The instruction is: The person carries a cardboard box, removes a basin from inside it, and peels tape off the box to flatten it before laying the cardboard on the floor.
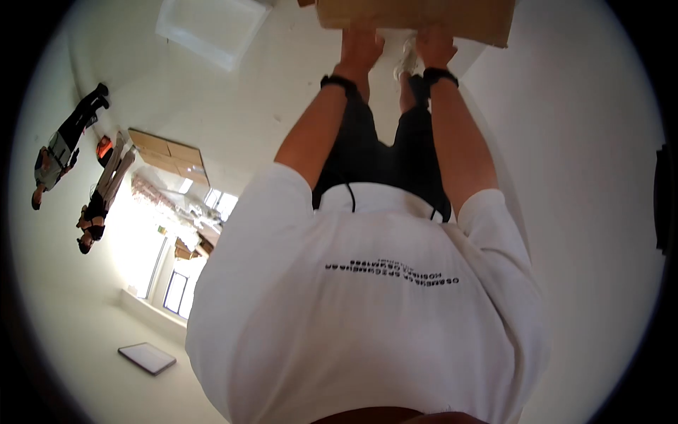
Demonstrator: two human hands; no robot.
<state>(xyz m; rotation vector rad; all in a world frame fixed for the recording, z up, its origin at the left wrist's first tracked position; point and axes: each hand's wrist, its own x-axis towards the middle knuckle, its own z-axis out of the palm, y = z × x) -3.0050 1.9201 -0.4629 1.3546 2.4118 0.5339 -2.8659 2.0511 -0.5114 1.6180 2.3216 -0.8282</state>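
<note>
A brown cardboard box (417, 18) is cut off by the top edge of the view. My left hand (362, 48) grips its near edge, fingers curled in and partly hidden by the box. Beside it, my right hand (436, 46) holds the same edge a short way to the right. Dark bands circle both wrists. Between the hands, a light-coloured shoe (407, 60) shows below the box.
A whitish translucent bin (212, 28) lies on the floor at upper left. Two people (62, 145) (106, 187) are at far left, near flat cardboard (169, 155). Bright windows (178, 290) and a pale framed panel (147, 358) are lower left.
</note>
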